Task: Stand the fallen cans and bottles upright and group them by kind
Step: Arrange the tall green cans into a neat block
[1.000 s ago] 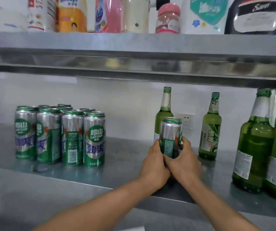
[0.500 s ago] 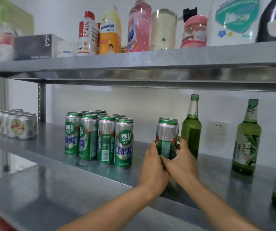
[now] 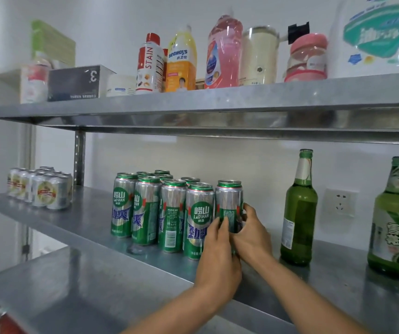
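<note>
Standing upright, a green can (image 3: 229, 201) is gripped by left hand (image 3: 217, 256) and right hand (image 3: 252, 235). It is held just beside grouped cans (image 3: 160, 210).

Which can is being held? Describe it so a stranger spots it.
On the middle metal shelf, find the cluster of tall green-and-silver cans. The held can stands at its right end, nearest the green bottle; alone among them, left hand and right hand grip it.
</note>
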